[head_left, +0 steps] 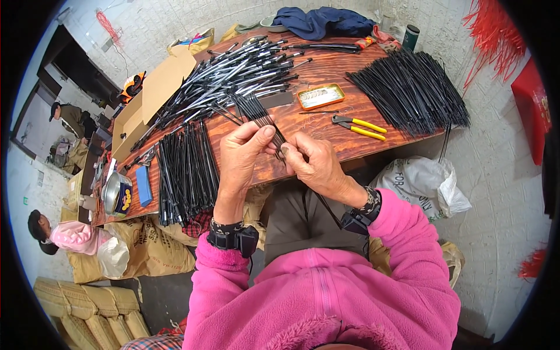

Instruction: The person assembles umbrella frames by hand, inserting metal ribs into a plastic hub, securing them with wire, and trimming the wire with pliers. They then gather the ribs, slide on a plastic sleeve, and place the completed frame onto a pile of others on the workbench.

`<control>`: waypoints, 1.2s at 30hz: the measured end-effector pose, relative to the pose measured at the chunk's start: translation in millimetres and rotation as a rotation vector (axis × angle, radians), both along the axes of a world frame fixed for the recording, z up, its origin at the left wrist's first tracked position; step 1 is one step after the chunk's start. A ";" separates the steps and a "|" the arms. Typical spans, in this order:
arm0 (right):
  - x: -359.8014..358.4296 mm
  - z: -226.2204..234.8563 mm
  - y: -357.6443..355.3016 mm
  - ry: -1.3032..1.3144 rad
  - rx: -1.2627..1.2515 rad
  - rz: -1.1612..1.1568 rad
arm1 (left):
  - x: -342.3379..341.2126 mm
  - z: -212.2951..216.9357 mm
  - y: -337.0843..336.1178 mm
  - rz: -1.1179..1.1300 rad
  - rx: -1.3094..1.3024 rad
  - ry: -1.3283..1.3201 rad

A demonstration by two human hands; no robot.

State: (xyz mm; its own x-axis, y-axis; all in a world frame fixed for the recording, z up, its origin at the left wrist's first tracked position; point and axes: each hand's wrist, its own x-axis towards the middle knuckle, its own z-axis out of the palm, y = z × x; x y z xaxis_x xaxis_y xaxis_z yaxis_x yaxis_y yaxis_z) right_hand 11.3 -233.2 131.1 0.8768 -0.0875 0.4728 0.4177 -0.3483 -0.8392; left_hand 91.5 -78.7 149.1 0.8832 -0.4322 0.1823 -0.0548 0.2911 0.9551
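Observation:
Above the table's near edge, my left hand [240,153] is closed round a small bundle of thin black rods [252,108], whose ends fan out past my fingers. My right hand [319,166] pinches at the lower end of the same bundle, close beside the left; what its fingertips grip is partly hidden. A few rods trail down below my right wrist. Left of my left hand lies a stack of black rods [185,175]. Beyond my hands spreads a heap of silver-and-black rods [233,73]. Pliers with yellow handles [364,128] rest to the right.
On the reddish wooden table [344,153] are a yellow-rimmed tin [321,97] of small pale pieces and a big pile of black rods [411,93]. An open cardboard box [166,81], a blue block [143,185] and a metal can [118,195] stand left. Two people are farther left.

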 end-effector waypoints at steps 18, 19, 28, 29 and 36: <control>-4.8 7.8 -3.8 0.026 0.065 0.014 | -3.6 6.2 -4.1 0.022 -0.036 -0.043; -5.1 8.0 -3.9 0.025 0.066 0.011 | -3.4 6.3 -4.1 0.019 -0.034 -0.044; -5.8 4.8 -3.3 0.011 0.078 -0.002 | -3.8 4.3 -2.1 0.023 -0.033 -0.013; -6.4 4.6 -3.1 0.021 0.073 -0.002 | -3.8 3.2 -1.8 0.022 -0.037 -0.011; -4.6 4.9 -3.4 0.026 0.081 0.014 | -3.0 4.4 -2.2 0.030 -0.046 -0.018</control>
